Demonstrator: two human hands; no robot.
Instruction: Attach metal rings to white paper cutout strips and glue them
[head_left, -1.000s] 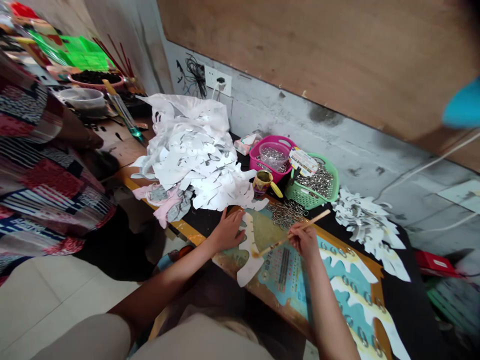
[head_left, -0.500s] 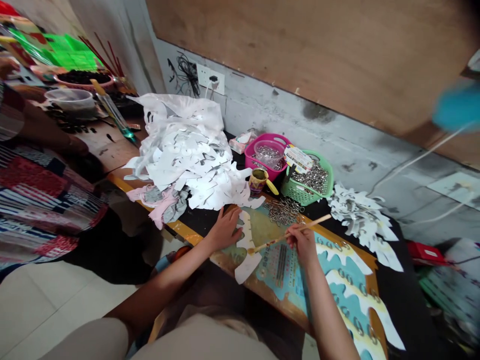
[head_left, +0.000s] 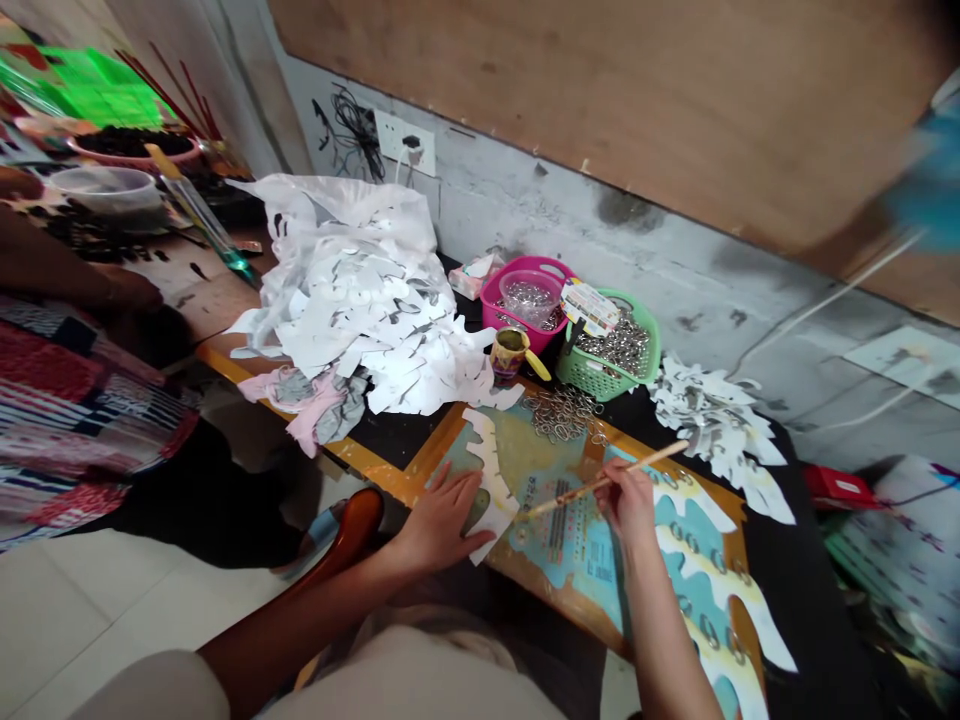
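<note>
A white cut-out piece (head_left: pixel 489 455) with notches along its edge lies on the stained work board (head_left: pixel 517 570). My left hand (head_left: pixel 442 520) rests flat at its lower left side, fingers stretched, the tips touching it. My right hand (head_left: pixel 628 497) pinches a thin wooden brush (head_left: pixel 581 490), whose tip is beside the piece's lower right edge. To the right, several white pieces (head_left: pixel 757 620) with metal rings laid along them are spread over a blue patch. A cup (head_left: pixel 508 352) with a yellow handle and a heap of metal rings (head_left: pixel 564 412) lie beyond my hands.
A large pile of white cut-outs (head_left: pixel 375 310) fills the back left, with a cloth (head_left: pixel 322 400) before it. Pink (head_left: pixel 521 270) and green (head_left: pixel 600 375) baskets hold metal rings. More cut-outs (head_left: pixel 712 430) lie right. A co-worker's patterned clothing (head_left: pixel 82 430) shows left.
My left hand has slid down towards me along the white piece. The brush tip has moved slightly down and right, off to the piece's lower edge, and my right hand has shifted right.
</note>
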